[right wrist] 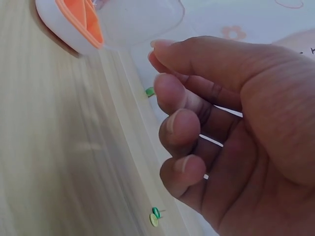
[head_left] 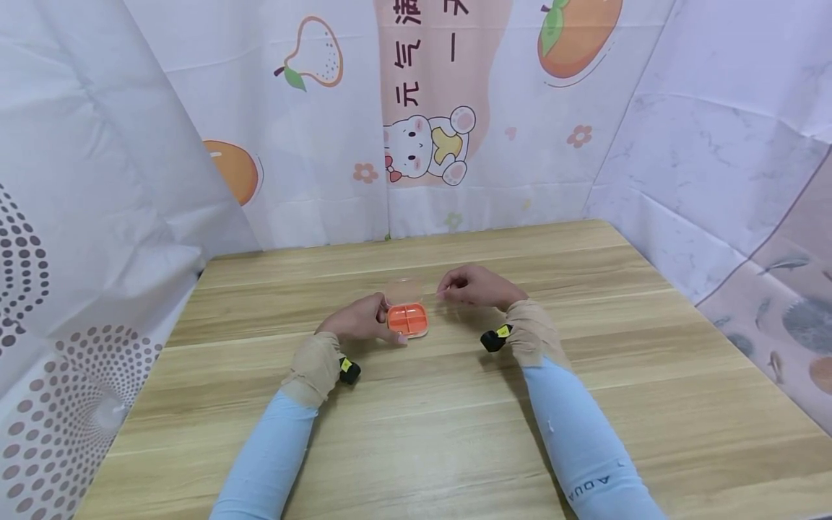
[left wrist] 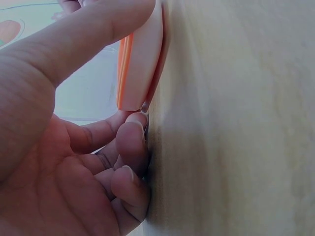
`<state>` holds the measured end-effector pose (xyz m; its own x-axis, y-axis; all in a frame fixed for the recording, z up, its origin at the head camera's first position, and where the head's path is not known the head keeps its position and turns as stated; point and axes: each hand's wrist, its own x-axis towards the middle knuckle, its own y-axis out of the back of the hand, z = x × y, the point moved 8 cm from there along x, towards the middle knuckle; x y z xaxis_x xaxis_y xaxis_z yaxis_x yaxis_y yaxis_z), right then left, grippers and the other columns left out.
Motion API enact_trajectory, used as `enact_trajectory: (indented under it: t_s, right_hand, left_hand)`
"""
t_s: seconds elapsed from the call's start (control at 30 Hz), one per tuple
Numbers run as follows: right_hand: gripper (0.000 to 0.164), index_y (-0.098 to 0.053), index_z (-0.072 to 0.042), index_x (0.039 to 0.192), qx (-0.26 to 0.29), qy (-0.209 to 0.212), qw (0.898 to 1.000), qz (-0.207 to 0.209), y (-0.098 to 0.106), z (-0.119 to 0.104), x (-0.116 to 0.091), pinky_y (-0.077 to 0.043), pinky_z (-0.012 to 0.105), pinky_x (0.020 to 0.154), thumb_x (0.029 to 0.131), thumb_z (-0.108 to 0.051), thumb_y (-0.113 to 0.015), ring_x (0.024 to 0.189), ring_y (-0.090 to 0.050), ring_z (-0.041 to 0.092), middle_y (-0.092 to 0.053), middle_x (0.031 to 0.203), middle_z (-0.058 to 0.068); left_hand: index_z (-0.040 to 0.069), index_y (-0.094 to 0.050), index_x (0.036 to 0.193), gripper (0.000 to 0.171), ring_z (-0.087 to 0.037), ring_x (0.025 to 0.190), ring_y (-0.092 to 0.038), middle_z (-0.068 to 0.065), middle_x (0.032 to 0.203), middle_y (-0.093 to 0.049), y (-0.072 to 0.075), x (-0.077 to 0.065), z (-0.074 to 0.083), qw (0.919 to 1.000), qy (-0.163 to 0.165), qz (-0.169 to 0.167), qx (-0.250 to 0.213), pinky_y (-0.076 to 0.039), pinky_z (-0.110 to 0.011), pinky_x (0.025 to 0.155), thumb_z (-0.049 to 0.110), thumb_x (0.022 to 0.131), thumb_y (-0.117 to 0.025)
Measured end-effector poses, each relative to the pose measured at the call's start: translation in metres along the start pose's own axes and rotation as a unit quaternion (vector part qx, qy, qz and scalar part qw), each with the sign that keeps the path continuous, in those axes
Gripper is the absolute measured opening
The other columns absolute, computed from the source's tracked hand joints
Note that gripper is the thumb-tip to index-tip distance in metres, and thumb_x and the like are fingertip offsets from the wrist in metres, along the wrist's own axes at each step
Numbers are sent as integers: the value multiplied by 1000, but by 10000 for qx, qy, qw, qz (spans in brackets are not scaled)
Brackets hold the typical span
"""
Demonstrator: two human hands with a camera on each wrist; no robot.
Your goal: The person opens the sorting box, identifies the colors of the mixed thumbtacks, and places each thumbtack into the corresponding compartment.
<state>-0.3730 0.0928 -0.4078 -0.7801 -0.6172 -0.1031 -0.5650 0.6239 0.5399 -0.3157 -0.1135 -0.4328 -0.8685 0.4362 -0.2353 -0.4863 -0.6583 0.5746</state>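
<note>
We judge that the orange box (head_left: 417, 315) could tip if the right hand (head_left: 479, 287) knocks its open clear lid (head_left: 404, 292). The left hand (head_left: 356, 318) grips this box on the counter (head_left: 416, 433); the right is curled nearby, perhaps pinching something, we cannot tell. Its compartments' contents stay unclear to us.

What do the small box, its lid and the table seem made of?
Small box: probably glossy plastic; its orange inside looks moulded and catches light.
Lid: see-through and smooth, so likely clear plastic.
Table: smooth wood or laminate, by its grain; I cannot tell which.
</note>
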Motion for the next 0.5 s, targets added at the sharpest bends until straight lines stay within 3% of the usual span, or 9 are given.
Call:
enact_trajectory:
  t_s: [0.17,0.33,0.5]
  right_hand:
    - [18,-73,-3,113,6,-54,10000,64,6,0,-4,-41,27,58,102,-12,-61,65,-47,15,-68,99,16]
    - [19,-75,-8,113,-320,-73,9992,235,14,2,-8,-35,27,49,103,-16,-61,59,-43,14,-60,79,7]
    - [19,-75,-10,113,-163,-165,9991,347,22,9,-12,-30,27,45,103,-21,-64,55,-39,14,-51,70,0]
  left_hand:
    - [1,-53,114,60,-20,86,-46,-8,94,-56,0,-1,0,9999,33,-5,-123,-38,-33,73,25,77,-93]
    - [2,-52,113,60,-18,84,-45,-6,92,-53,0,-1,0,9999,7,22,-99,-38,-32,71,25,76,-93]
    - [2,-52,112,60,-18,83,-44,-5,91,-52,0,0,1,10000,-49,17,-33,-38,-32,70,26,76,-94]
